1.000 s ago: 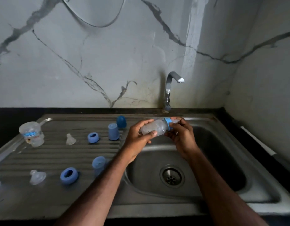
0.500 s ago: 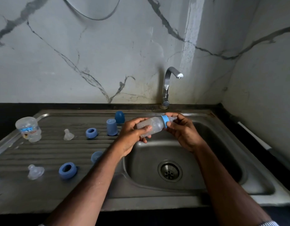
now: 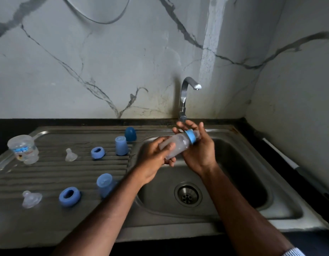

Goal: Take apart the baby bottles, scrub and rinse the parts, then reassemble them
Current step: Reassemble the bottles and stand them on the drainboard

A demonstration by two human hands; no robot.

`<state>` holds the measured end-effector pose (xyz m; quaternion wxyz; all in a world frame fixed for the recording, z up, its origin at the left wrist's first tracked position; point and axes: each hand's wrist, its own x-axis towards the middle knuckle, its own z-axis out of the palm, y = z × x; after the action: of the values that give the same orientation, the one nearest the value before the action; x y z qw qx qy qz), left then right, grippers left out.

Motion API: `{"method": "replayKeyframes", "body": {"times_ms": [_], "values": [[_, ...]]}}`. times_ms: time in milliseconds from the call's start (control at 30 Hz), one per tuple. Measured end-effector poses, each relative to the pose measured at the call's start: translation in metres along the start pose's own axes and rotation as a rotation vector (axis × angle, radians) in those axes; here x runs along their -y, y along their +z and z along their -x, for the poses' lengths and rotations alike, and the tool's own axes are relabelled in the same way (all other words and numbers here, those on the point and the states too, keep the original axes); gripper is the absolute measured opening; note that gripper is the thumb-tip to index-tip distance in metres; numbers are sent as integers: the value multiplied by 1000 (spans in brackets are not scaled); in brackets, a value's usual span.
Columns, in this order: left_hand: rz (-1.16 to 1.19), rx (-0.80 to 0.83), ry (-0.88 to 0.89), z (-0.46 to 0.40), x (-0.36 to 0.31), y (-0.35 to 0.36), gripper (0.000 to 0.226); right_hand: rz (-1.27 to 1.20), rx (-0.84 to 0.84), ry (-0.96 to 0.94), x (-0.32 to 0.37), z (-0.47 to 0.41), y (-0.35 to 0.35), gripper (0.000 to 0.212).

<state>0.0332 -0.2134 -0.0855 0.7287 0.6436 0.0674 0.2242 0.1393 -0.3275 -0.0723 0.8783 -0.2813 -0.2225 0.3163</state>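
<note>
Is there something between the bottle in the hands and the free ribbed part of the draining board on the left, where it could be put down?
Nothing visible blocks it. The bottle, gripped by the left hand, sits over the basin edge; the ribbed board between the two rows of parts is bare.

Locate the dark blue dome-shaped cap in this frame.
In the head view the dark blue dome cap stands at the back of the drainboard, left of the basin, just behind and to the right of a lighter blue cap.

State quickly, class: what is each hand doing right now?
Left hand: fingers curled round the bottle, holding its body.
Right hand: fingers straight, touching the bottle at its blue ring.
</note>
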Motion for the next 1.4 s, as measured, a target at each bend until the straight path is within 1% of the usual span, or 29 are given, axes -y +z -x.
{"method": "replayKeyframes", "body": {"times_ms": [67,100,167,200,233,300,333,367,400,433,500,567,633,700,733,767,800,833,867,900,933,967,1000,1033,1067,1133,1200,1300,1400], "values": [[201,18,-130,2,-8,-4,22,-22,72,80,5,0,-4,43],[255,27,-171,2,-11,-6,23,2,116,99,7,-1,-5,44],[277,37,-172,2,-13,-7,22,127,96,98,7,-1,-4,45],[213,22,-104,2,-11,-6,22,183,46,84,6,0,1,44],[73,-17,9,0,-6,-9,27,240,-24,59,5,2,6,43],[-347,-75,225,-8,7,-17,44,319,-189,-16,-4,-1,8,43],[-519,-56,278,-10,11,-20,50,337,-260,-30,-9,-2,8,50],[-608,-32,274,-10,12,-21,55,334,-294,-17,-14,-4,9,61],[-630,-24,242,-9,11,-21,55,313,-269,-2,-16,-5,9,66],[-581,-23,208,-7,7,-19,49,245,-189,6,-17,-6,11,62],[-300,-54,93,-2,-6,-14,28,58,2,29,-12,-5,13,39],[-20,-10,-65,1,-17,-13,27,-53,97,97,-5,-4,10,31],[65,35,-121,2,-25,-18,33,2,104,101,-2,-3,8,29],[-35,28,-49,2,-29,-22,24,128,-8,80,-3,-4,14,21],[-163,-1,31,1,-28,-24,18,176,-72,63,-5,-6,19,18],[-304,-18,106,0,-25,-27,19,207,-113,29,-7,-7,25,13],[-446,-12,164,-1,-21,-29,25,228,-157,-17,-8,-9,29,14],[-539,8,192,1,-20,-29,32,237,-169,-66,-8,-13,33,25],[-511,23,176,3,-22,-27,38,212,-156,-72,-10,-17,36,31],[-386,4,123,3,-28,-26,43,178,-73,-60,-11,-18,39,24],[-181,-5,38,2,-36,-28,45,117,54,-6,-12,-17,46,10],[17,0,-51,3,-44,-30,45,73,162,46,-14,-16,51,12],[124,12,-105,3,-54,-35,45,49,247,92,-16,-17,54,21],[150,25,-133,5,-60,-43,44,46,283,94,-19,-17,60,25],[151,31,-126,5,-64,-51,44,47,278,83,-24,-19,65,25],[139,25,-62,5,-67,-67,42,73,196,67,-36,-25,76,20],[93,-20,15,5,-64,-82,40,79,125,73,-49,-29,90,19],[-172,-166,186,3,-65,-97,35,125,82,74,-68,-37,106,15],[-366,-294,308,-1,-66,-122,41,213,67,86,-81,-48,115,14]]}}
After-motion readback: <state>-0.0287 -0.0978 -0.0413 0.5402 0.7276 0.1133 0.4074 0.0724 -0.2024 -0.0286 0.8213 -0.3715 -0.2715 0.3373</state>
